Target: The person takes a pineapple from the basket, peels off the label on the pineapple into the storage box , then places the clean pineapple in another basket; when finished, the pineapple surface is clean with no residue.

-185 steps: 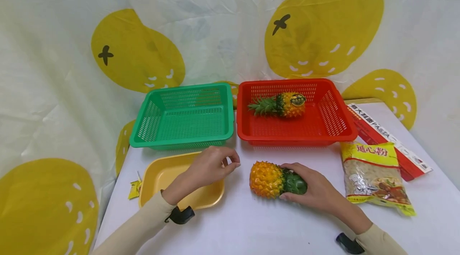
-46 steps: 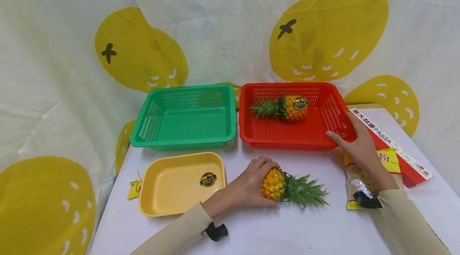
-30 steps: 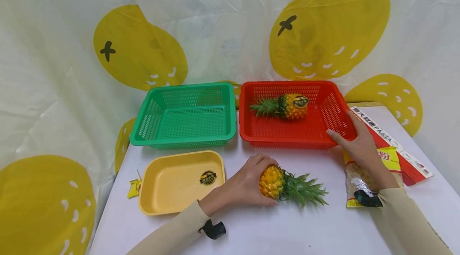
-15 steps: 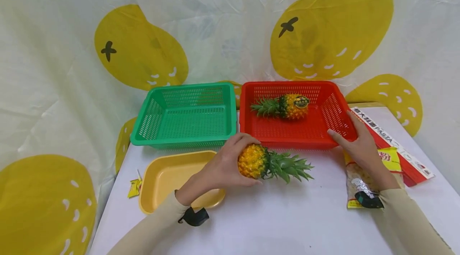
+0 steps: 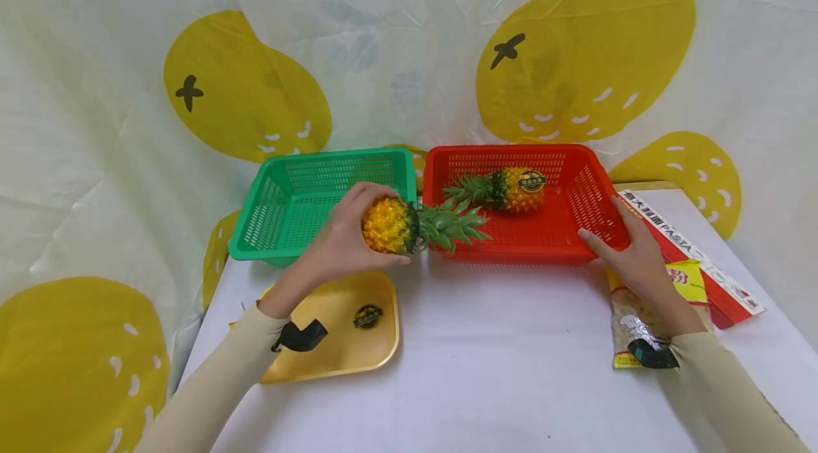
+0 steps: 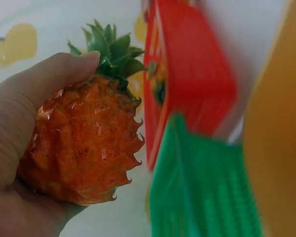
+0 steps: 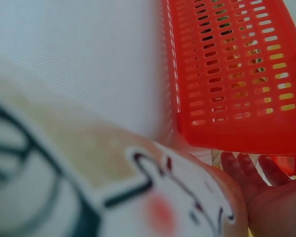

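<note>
My left hand (image 5: 348,233) grips a small pineapple (image 5: 388,226) by its body, raised over the front right of the green basket (image 5: 307,162). Its leafy crown points right, overlapping the red basket (image 5: 517,252) in the head view. The left wrist view shows my thumb across the top of the pineapple (image 6: 84,140). My right hand (image 5: 639,261) is at the red basket's front right corner, thumb by the rim and fingers loosely extended along the outside. A second pineapple (image 5: 522,190) lies inside the red basket, its label upward.
A yellow tray (image 5: 332,366) with a round label in it sits below my left forearm. Under my right wrist lies a yellow bag of macaroni (image 5: 629,336). A red and white pasta box (image 5: 722,304) slants behind it. A yellow wrapper (image 5: 233,324) is mostly hidden.
My left hand has lifted the pineapple off the table and carried it up and left toward the green basket. Earlier my right hand held the pineapple; since then it stays at the red basket's corner.
</note>
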Tool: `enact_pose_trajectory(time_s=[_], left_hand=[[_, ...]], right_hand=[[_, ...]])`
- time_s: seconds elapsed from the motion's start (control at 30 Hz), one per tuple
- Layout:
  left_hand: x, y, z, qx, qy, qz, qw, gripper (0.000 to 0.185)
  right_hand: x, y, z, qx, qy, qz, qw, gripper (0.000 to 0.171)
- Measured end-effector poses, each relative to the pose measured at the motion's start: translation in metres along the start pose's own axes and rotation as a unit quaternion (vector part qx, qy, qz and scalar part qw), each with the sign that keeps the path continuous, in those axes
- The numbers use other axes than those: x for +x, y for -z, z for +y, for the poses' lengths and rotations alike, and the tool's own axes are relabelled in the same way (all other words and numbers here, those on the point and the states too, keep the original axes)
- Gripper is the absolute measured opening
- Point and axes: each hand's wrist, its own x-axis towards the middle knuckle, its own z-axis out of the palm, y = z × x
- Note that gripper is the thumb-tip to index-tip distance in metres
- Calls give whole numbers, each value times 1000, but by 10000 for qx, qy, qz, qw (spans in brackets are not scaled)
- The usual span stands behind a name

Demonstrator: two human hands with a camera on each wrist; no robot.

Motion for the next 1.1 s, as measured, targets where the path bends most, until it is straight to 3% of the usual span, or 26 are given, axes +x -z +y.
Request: enact_pose_trajectory(time_s=[0.23,0.6,0.87,1.1], left_hand=[[13,38,-25,554,291,-37,9980,89],[23,76,-66,678,819,-331,9938,93],[36,95,-92,1045,1128,-826,9846,92],[44,98,-114,1014,1456,-936,9797,90]], right_hand=[[-1,-1,1,5,121,19,9999,100],[-1,-2,2,-37,229,75,9997,99],[-2,-1,0,-52,199,145,9997,100],[-4,-1,0,-48,188,126,9997,99]])
